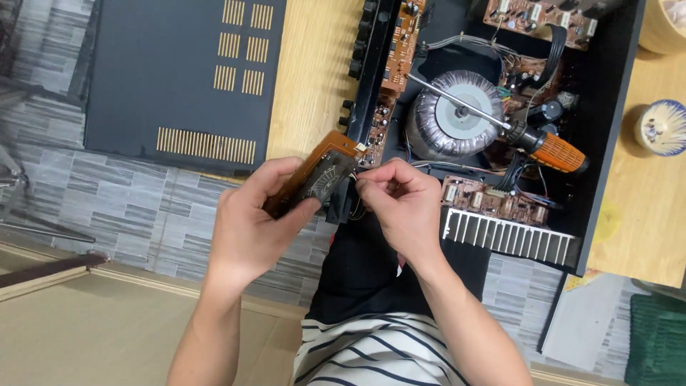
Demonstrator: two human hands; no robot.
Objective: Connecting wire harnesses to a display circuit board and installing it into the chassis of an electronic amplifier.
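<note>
Cover (179, 78) off, amp chassis (500, 107) open at the surface's near edge. Left hand (250, 221) grip clamped on small brown board (314, 175); right hand (404, 204) pinches its wires. Board not yet freed.

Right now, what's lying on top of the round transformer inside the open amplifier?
A screwdriver lies across the transformer, its orange handle past the rim. What is beneath the transformer is covered.

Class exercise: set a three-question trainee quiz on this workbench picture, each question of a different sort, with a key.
1. True or false: the orange-handled screwdriver is in the right hand.
2. What does the left hand hold? A) small brown circuit board B) black vented metal cover C) blue-patterned bowl
3. The screwdriver's shaft lies across the grey ring-shaped ______.

Key: 1 false; 2 A; 3 transformer.
</note>
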